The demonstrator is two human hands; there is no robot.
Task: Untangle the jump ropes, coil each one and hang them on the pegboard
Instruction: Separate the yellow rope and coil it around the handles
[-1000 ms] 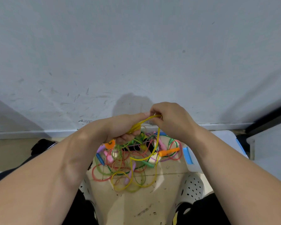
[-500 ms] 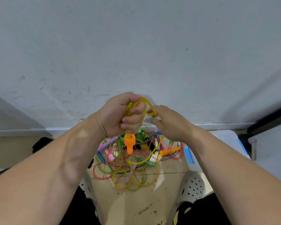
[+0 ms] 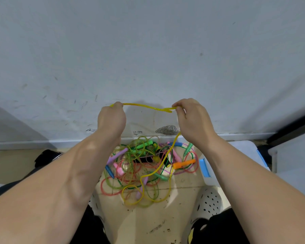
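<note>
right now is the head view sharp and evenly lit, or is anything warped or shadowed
Head view: the yellow rope, left hand and right hand are fairly sharp; the wide lens bows the skirting and swells the near forearms; soft shadows darken the wall at its lower left and right; no glare.

2 hands: L hand [image 3: 111,118], R hand [image 3: 194,118] — 1 yellow rope [image 3: 143,105]; 1 tangle [image 3: 130,156]; 1 orange handle [image 3: 183,163].

A scuffed grey-white wall [image 3: 148,50] fills the upper view, with a slanting shadow low on its left. Along the wall's foot runs a pale baseboard [image 3: 25,142]. Below the wall lies speckled beige floor [image 3: 148,224]. A white bin [image 3: 245,148] stands near the wall's right end.
</note>
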